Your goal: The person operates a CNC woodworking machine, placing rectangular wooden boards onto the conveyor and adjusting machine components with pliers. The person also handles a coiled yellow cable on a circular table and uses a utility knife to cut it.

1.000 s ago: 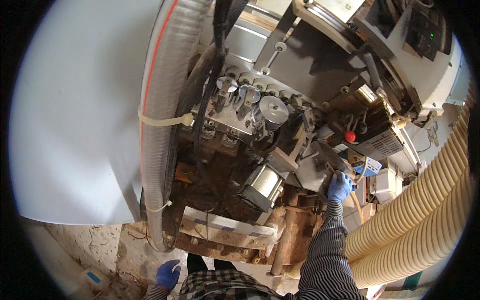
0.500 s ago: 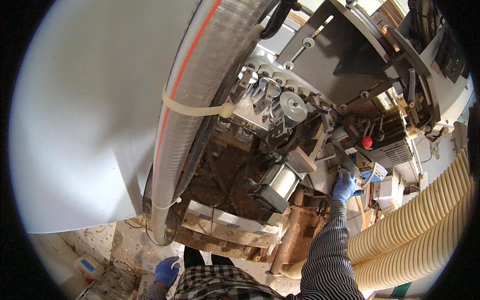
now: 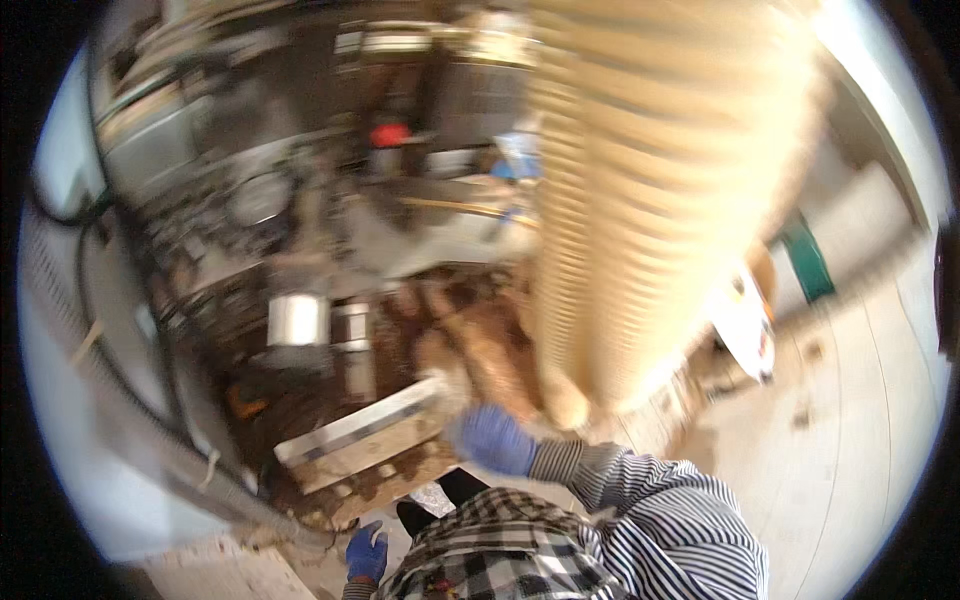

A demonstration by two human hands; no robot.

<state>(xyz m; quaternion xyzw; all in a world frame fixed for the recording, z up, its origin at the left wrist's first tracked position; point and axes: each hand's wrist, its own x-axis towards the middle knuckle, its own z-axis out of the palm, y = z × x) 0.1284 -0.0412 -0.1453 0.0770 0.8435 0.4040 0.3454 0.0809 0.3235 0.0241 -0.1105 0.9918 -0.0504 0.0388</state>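
Note:
My right hand point(image 3: 493, 440), in a blue glove, is drawn down near my body beside a pale notched bar point(image 3: 360, 433) on the machine's lower front. It is smeared by motion, so I cannot make out its fingers. My left hand point(image 3: 366, 552), also gloved, hangs low with its fingers apart and nothing visible in it. Further up are a blurred silver cylinder point(image 3: 298, 320), a round metal disc point(image 3: 260, 197), a red knob point(image 3: 388, 134) and a thin yellow tube point(image 3: 450, 205).
Two thick cream corrugated hoses point(image 3: 670, 200) fill the upper right. Dark cables point(image 3: 125, 330) run down the left side. Tiled floor point(image 3: 840, 420) shows at the right, with a green object point(image 3: 805, 255) beside a pale housing.
My right hand has left the metal plate near the blue box and moved down and left toward my body. The view has swung right, bringing the hoses and floor in, with heavy blur.

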